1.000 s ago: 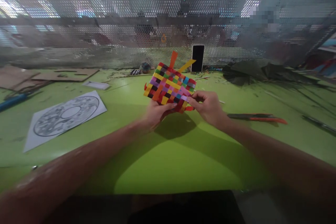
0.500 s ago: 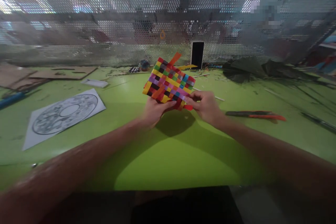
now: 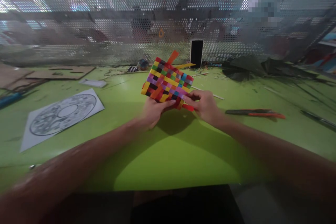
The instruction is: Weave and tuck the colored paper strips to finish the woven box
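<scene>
A multicoloured mat woven from strips is held tilted above the green table. My left hand grips its lower left edge, the thumb lying across the front and the other fingers hidden behind. At the lower right corner, my right hand pinches the edge between thumb and bent fingers. A loose red strip end sticks out there, beside the right thumb. An orange strip and a yellow strip project from the top edge.
To the left lie a paper with a ring drawing, a small white tray and cardboard. An orange-and-black cutter lies on the right. Behind it are dark leaves; a black-screened device stands against the perforated screen.
The red strip end by my right hand points a little more downward. The whole view has shifted slightly; both hands keep their hold on the woven mat.
</scene>
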Demonstrator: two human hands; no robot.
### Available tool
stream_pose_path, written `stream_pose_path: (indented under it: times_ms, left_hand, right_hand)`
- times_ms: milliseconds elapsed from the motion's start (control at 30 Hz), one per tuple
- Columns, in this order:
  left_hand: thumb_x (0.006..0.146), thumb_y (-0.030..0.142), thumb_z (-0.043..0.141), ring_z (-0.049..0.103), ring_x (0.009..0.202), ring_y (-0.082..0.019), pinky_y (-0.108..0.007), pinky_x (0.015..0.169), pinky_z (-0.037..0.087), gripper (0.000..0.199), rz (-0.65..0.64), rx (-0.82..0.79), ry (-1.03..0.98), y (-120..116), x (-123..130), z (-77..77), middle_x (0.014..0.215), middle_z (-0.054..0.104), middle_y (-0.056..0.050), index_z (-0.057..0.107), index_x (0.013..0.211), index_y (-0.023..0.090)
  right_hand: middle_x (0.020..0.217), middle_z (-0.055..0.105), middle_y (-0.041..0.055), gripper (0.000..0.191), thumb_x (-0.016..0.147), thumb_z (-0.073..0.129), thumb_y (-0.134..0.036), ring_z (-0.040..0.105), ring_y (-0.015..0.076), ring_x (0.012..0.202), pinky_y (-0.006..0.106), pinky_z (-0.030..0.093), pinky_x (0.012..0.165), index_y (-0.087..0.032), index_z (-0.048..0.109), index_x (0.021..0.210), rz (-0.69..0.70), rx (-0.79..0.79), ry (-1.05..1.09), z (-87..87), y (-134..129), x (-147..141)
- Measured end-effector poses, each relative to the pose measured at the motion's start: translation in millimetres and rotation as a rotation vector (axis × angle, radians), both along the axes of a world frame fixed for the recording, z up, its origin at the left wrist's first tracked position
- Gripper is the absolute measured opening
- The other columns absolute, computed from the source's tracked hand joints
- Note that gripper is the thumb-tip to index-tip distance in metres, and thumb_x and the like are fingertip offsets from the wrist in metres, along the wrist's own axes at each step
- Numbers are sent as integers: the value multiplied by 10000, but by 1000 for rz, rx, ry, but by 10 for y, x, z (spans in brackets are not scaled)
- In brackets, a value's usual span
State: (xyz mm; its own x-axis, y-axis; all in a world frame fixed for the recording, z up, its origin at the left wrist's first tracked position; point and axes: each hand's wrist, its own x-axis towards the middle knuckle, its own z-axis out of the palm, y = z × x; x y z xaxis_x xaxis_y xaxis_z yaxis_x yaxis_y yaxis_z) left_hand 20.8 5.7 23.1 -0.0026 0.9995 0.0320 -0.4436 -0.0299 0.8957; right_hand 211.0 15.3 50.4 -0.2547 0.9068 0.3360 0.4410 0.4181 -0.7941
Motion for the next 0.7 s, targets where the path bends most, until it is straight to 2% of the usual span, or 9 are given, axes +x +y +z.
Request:
stream_pose_path:
  times_ms: [167,433,567,700]
  left_hand:
    - [647,43,873,749,968,-205,-383,949,616,418,-13,-94,-30,-11,-1,49,1079,782,-71,716,1017,158]
    - [670,4,850,744,964,-182,-345,958,614,336,-59,-172,-16,13,-18,13,1051,789,-60,728,940,162]
    - [663,21,863,744,1011,-194,-364,995,597,364,-54,-143,-39,26,-20,-28,1046,792,-54,729,964,177]
    - [655,36,865,749,1010,-221,-397,995,592,368,-80,-117,-11,-16,-1,19,1016,796,-67,741,976,165]
  right_hand:
    - [722,647,40,355,893,650,-481,468,142,623,285,363,576,-148,746,815,58,-2,11,-1,-5,3]
    - [571,565,9,345,873,662,-457,418,111,496,278,298,500,-141,711,741,80,-114,-32,38,15,18]
    - [612,595,17,324,855,701,-434,419,110,525,280,289,515,-136,733,729,66,-87,-87,77,58,28]
    - [598,572,4,281,872,700,-347,412,117,542,292,287,552,-150,724,674,32,-36,-159,72,80,19]
